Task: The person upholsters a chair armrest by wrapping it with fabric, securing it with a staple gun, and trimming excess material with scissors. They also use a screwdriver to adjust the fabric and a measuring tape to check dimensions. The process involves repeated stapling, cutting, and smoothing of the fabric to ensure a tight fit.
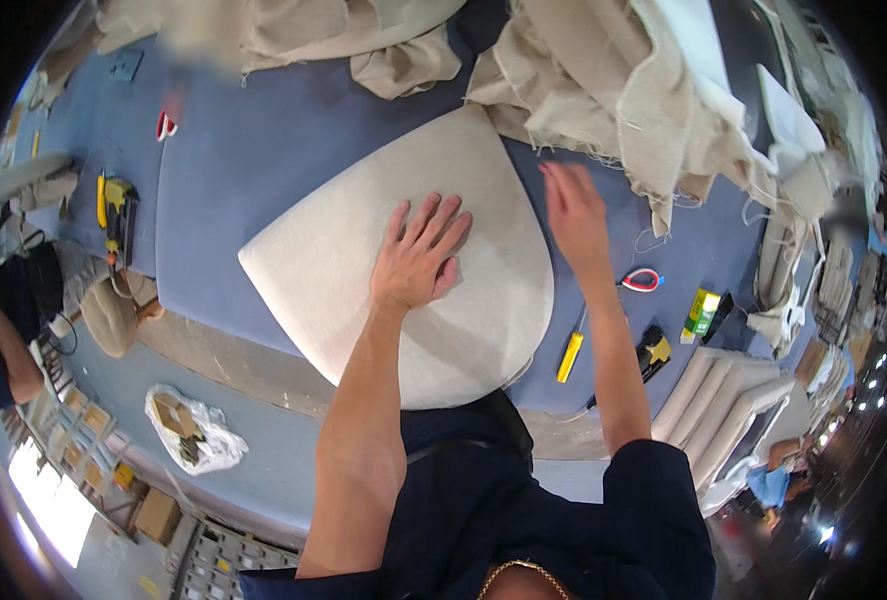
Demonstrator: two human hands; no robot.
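A cream upholstered cushion (314,255), pointed at two corners and rounded on its near right side, lies on the blue-grey covered table (224,180). My left hand (419,255) rests on its upper face with the fingers spread. Past the cushion's right edge, my right hand (576,215) is raised over the table. Motion smears its fingers, so I cannot make out whether anything is between them. Near my right forearm are red-and-white-handled scissors (642,280), a yellow-handled tool (569,358) and a black-and-yellow staple gun (654,352).
Beige fabric (604,85) with frayed edges is heaped along the far side. A green-and-yellow box (702,314) and stacked padded panels (719,395) are at the right. Another staple gun (117,215) lies far left, near a co-worker's arm (9,340). A plastic bag (214,445) is below the table.
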